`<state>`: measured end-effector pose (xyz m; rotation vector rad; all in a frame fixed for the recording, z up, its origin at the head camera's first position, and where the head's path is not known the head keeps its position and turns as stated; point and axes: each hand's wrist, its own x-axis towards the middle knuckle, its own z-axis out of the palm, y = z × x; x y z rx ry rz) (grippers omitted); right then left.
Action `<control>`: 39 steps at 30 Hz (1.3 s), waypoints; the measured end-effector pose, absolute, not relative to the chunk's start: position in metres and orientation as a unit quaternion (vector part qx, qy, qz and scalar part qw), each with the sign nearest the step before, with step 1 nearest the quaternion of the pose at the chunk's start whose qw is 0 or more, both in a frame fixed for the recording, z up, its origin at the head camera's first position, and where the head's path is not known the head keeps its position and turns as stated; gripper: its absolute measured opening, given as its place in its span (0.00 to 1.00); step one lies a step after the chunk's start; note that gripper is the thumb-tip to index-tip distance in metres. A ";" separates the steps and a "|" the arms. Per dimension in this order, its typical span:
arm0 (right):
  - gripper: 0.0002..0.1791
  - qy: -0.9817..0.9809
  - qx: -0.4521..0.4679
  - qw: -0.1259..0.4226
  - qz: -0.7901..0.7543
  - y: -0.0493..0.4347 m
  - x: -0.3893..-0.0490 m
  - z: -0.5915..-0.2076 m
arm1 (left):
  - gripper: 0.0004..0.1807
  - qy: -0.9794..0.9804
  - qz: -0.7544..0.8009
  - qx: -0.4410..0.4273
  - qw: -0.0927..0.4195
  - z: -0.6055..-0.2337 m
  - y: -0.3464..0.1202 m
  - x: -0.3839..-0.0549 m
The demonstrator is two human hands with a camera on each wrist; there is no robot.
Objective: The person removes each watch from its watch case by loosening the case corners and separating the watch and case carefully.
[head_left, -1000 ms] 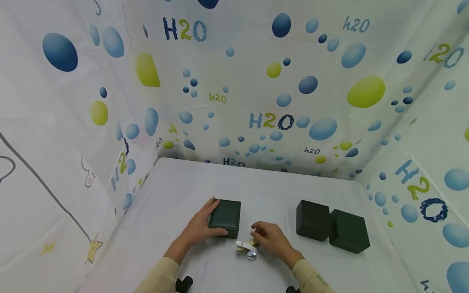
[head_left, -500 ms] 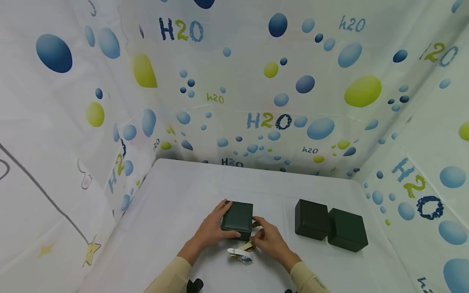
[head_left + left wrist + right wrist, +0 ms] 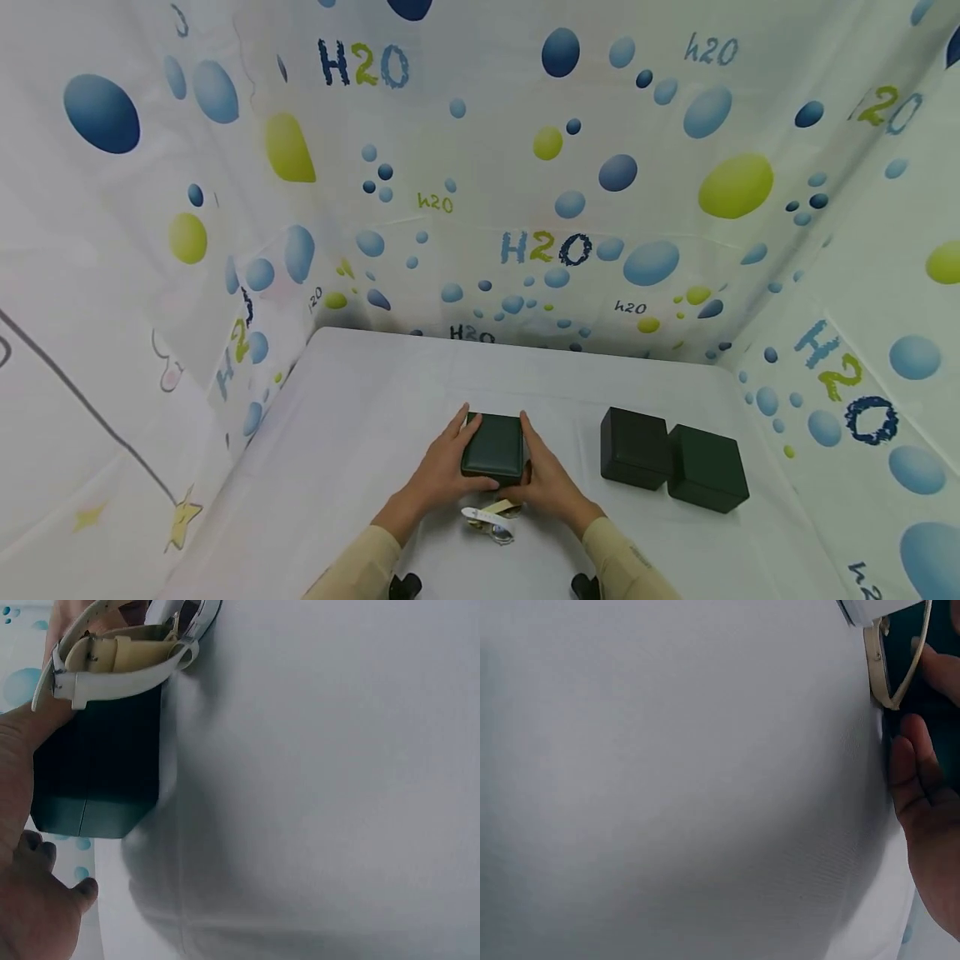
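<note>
A dark green box (image 3: 492, 447) with a padded-looking lid sits on the white table, between both hands in the head view. My left hand (image 3: 441, 473) grips its left side, thumb across the front and fingers at the far left corner. On the right side, my right hand (image 3: 550, 477) holds the box with thumb at the front and a finger along the edge. Just in front lies a wristwatch (image 3: 491, 520) with a white strap, cream inside. The left wrist view shows the looped watch strap (image 3: 127, 684) before the box's dark front (image 3: 97, 765).
Two more closed boxes stand to the right, a black one (image 3: 636, 448) and a dark green one (image 3: 707, 468), side by side. White cloth covers the table (image 3: 360, 392). A curtain (image 3: 465, 167) printed with bubbles and lettering encloses the back and sides.
The left hand has moved the green box rightward, behind the watch. My right hand has gone from the watch strap to the box's right side. The watch has shifted slightly left.
</note>
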<state>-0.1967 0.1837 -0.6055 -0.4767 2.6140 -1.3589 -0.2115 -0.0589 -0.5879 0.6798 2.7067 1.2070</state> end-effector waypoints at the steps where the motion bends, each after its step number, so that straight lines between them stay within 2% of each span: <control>1: 0.77 0.870 -0.159 0.085 -0.459 0.183 -0.199 -0.606 | 0.61 0.887 0.397 0.229 0.055 -0.587 -0.061 -0.212; 5: 0.78 0.868 -0.154 0.094 -0.462 0.183 -0.203 -0.607 | 0.61 0.883 0.392 0.249 0.064 -0.585 -0.070 -0.218; 14: 0.79 0.862 -0.164 0.100 -0.469 0.182 -0.206 -0.611 | 0.58 0.915 0.285 0.283 0.027 -0.571 -0.080 -0.237; 18: 0.81 0.855 -0.161 0.107 -0.481 0.183 -0.206 -0.613 | 0.56 0.914 0.293 0.278 0.038 -0.564 -0.081 -0.239; 26: 0.84 0.846 -0.144 0.114 -0.501 0.183 -0.206 -0.613 | 0.56 0.905 0.336 0.252 0.063 -0.562 -0.078 -0.241; 32: 0.83 0.850 -0.132 0.113 -0.498 0.182 -0.205 -0.611 | 0.54 0.904 0.369 0.197 0.089 -0.565 -0.075 -0.239; 39: 0.83 0.867 -0.137 0.100 -0.468 0.183 -0.204 -0.609 | 0.50 0.889 0.417 0.169 0.083 -0.567 -0.071 -0.239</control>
